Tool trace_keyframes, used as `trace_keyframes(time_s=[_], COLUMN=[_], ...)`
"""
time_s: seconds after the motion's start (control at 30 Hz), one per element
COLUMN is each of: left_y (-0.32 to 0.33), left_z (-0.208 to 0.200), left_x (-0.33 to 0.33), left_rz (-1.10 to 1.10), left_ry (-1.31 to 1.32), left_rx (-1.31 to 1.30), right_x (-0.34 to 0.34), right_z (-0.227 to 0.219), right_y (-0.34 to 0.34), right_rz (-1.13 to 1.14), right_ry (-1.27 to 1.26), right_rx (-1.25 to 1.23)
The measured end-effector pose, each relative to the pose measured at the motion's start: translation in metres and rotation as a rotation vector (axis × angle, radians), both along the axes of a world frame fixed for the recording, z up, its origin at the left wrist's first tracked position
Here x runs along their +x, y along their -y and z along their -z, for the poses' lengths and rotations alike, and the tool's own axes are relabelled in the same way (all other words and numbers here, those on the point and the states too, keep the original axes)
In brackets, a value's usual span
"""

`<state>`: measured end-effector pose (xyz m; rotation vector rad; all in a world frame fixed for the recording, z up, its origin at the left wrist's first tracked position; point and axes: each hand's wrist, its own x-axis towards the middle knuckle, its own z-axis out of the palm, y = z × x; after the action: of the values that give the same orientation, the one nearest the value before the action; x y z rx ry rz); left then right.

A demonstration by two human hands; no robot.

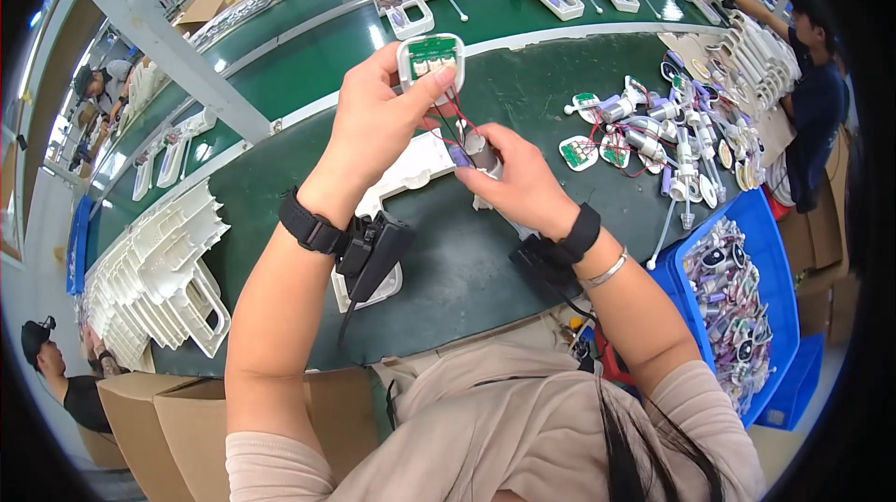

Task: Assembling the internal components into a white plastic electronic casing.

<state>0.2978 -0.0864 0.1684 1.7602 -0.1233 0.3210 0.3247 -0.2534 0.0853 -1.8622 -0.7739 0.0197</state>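
Note:
My left hand [375, 115] is closed on a white rounded cover with a green circuit board [433, 52] in it, the thumb pressing near white connectors. Red and black wires [455, 115] run down from the board to a motor unit [480, 151] with grey and purple parts. My right hand [525, 177] grips that unit between thumb and fingers. Beneath my hands a white plastic housing half [408, 168] lies on the dark green table [448, 264], partly hidden by my left wrist and the black device strapped to it.
Stacked white housing shells [163, 269] stand at the left. On the right lies a heap of wired motor assemblies [686, 133], beside a blue bin [779, 315] full of similar parts. Beyond the table a green conveyor [327, 49] carries white housings. A co-worker [812, 82] reaches over it at the far right.

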Motion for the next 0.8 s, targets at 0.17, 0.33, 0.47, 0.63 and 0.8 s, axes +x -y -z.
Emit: trace_keyframes(time_s=[0.17,0.33,0.47,0.63,0.8], left_y=[-0.011,-0.007,-0.010,0.001,-0.001], left_z=[0.004,0.001,-0.005,-0.010,-0.015], left_x=[-0.006,-0.012,-0.016,-0.020,-0.021], left_rz=[-0.045,0.046,0.093,0.152,0.186], left_ry=[-0.012,-0.155,-0.172,-0.105,-0.099], left_rx=[0.050,-0.277,-0.123,0.045,0.200], right_x=[-0.001,-0.003,-0.010,-0.014,-0.017], right_z=[-0.011,-0.019,-0.022,-0.024,-0.025], right_y=[0.008,0.017,0.018,0.022,0.024], right_rz=[-0.086,-0.384,-0.296,-0.325,-0.453], right_ry=[-0.122,-0.441,-0.299,-0.321,-0.516], right_rx=[-0.109,0.032,0.016,-0.016,0.168])
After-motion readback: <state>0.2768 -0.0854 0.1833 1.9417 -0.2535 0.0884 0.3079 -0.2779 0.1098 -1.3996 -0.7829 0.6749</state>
